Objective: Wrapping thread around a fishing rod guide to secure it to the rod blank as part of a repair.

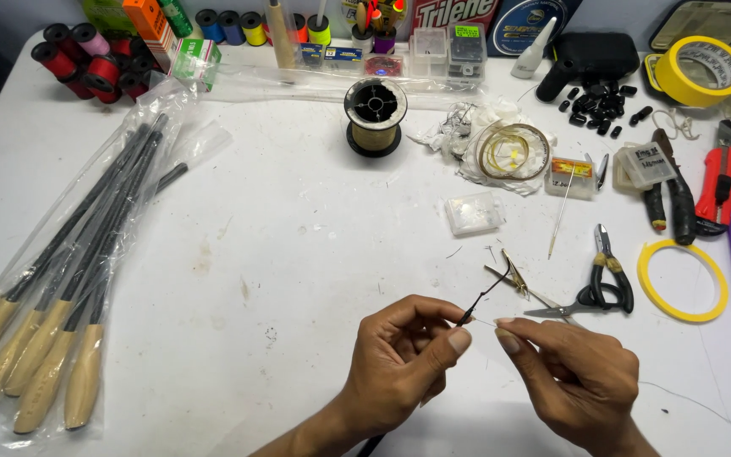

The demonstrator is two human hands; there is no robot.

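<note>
Both hands work just in front of the black-handled scissors on the white table. The left hand has thumb and forefinger closed tight on a thin dark rod tip; the right hand pinches a fine pale thread beside it. Keeping the thread taut and the tip steady looks wise, since slack would likely loosen the wrap.

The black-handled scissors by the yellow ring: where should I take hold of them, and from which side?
Take the scissors by the black finger loops, coming from above on the right, next to the yellow ring. They lie flat with the blades pointing left toward the right hand, so the loops are probably the safer end.
</note>
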